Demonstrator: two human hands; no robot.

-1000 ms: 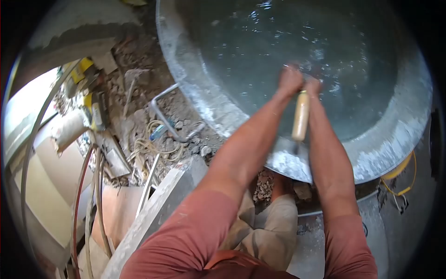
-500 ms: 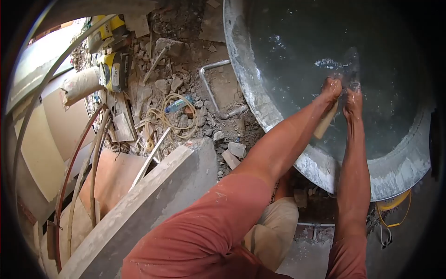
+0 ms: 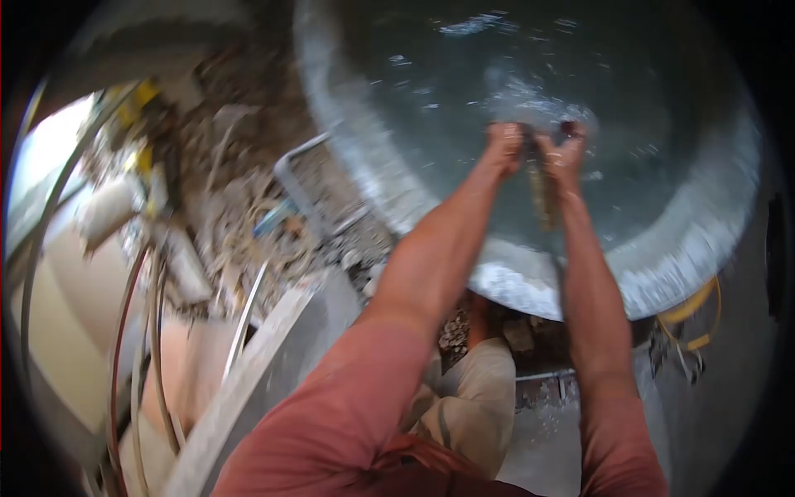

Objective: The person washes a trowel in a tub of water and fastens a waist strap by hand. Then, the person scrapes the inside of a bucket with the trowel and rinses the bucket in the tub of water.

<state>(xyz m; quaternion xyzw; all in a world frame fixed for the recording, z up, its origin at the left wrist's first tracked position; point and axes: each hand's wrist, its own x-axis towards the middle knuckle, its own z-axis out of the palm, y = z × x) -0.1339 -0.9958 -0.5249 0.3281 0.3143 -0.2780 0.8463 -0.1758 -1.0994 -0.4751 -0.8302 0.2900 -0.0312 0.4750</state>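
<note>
Both my hands are low over a large round metal tub (image 3: 517,277) of murky water (image 3: 464,157). My left hand (image 3: 506,147) is closed on a trowel-like tool with a pale wooden handle (image 3: 542,195), which points back toward me between my wrists. My right hand (image 3: 564,153) is curled against the same tool's front part, at the splashing surface. Spray and motion blur hide the tool's far end and some of my fingertips.
A bent metal pipe (image 3: 300,178) stands left of the tub, by rubble and a plastic bottle (image 3: 273,217). A concrete slab (image 3: 265,360) lies at my left, near several curved rods (image 3: 157,356). A yellow object (image 3: 691,306) is under the tub's right rim.
Both hands and the tool have shifted left in view, and the right hand has risen slightly. The splash is bigger. The whole view has swung, with the tub now further left.
</note>
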